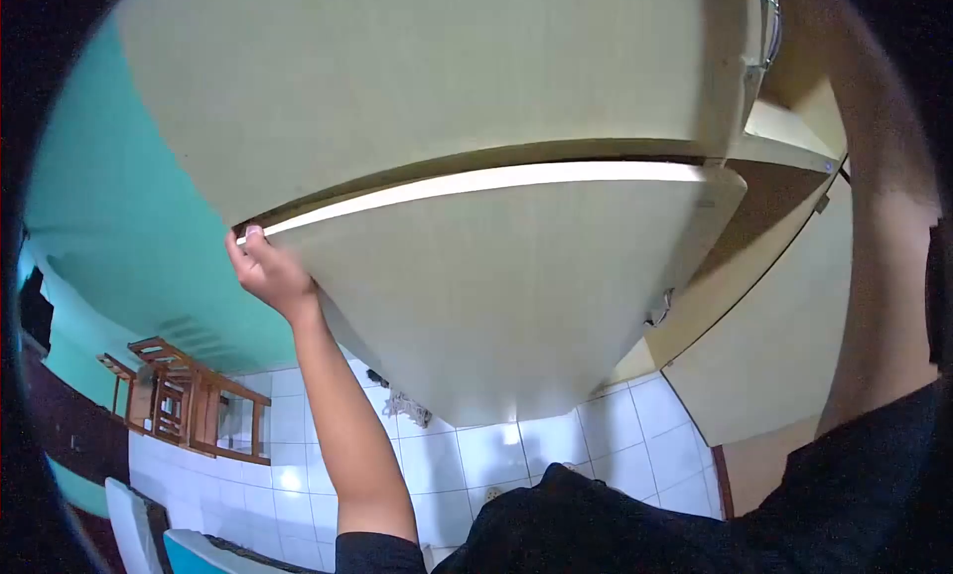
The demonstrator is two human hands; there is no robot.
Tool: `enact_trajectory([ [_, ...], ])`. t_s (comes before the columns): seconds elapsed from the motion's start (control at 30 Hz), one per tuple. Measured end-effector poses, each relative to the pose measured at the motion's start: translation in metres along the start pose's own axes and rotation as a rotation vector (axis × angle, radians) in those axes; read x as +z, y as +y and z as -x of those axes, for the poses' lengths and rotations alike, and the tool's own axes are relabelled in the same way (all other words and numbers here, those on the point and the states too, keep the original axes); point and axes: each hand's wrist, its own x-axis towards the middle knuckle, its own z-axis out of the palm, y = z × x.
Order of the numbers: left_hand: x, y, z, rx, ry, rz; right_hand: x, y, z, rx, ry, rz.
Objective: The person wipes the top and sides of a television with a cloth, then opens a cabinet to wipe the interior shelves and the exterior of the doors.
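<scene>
My left hand [266, 268] grips the upper left corner of a pale cabinet door [476, 286], with the thumb on its front face and the fingers over the edge. This door stands ajar, its light top edge lying below a dark gap. Above the gap is an upper cabinet door [427, 68] of the same pale colour. A metal handle [661, 308] shows near the right side of the lower door, and another handle [771, 26] is at the upper right. My right hand is not in view.
On the right, another pale panel [774, 326] stands beside the open cabinet interior. Wooden chairs [189, 400] are at the lower left by the green wall [149, 246]. A mop head [407, 409] lies on the white tiled floor [437, 465].
</scene>
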Motion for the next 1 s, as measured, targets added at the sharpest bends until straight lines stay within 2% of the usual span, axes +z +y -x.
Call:
enact_trajectory([
  [0.1, -0.002, 0.000, 0.000, -0.094, -0.042, 0.053, -0.020, 0.082, 0.056, 0.102, -0.093, 0.079],
  [0.17, 0.002, -0.007, -0.002, -0.035, 0.010, 0.088, -0.028, 0.121, 0.081, 0.155, -0.139, 0.110],
  [0.27, 0.002, -0.013, -0.001, -0.053, 0.033, 0.128, -0.034, 0.148, 0.104, 0.211, -0.186, 0.126],
  [0.37, 0.001, 0.001, 0.002, -0.051, -0.016, 0.030, -0.031, 0.159, 0.114, 0.235, -0.205, 0.124],
  [0.4, 0.006, 0.001, 0.002, 0.002, 0.057, 0.079, -0.029, 0.158, 0.115, 0.242, -0.212, 0.124],
  [0.63, 0.000, 0.005, 0.007, -0.086, 0.007, -0.014, -0.012, 0.131, 0.092, 0.226, -0.201, 0.112],
  [0.73, 0.003, 0.002, 0.006, -0.057, 0.021, 0.025, 0.000, 0.111, 0.070, 0.200, -0.185, 0.114],
  [0.77, 0.000, 0.007, 0.006, -0.087, -0.002, -0.068, 0.006, 0.100, 0.058, 0.190, -0.177, 0.106],
  [0.87, 0.003, 0.008, 0.006, -0.021, 0.043, -0.006, 0.017, 0.069, 0.035, 0.166, -0.157, 0.090],
  [0.93, 0.002, 0.012, 0.009, -0.078, 0.039, -0.071, 0.022, 0.050, 0.023, 0.135, -0.149, 0.078],
  [0.97, 0.002, 0.004, 0.007, -0.013, 0.049, -0.048, 0.027, 0.031, 0.013, 0.119, -0.135, 0.069],
  [1.0, 0.002, -0.001, 0.007, -0.032, 0.050, -0.034, 0.032, 0.020, 0.008, 0.114, -0.127, 0.059],
])
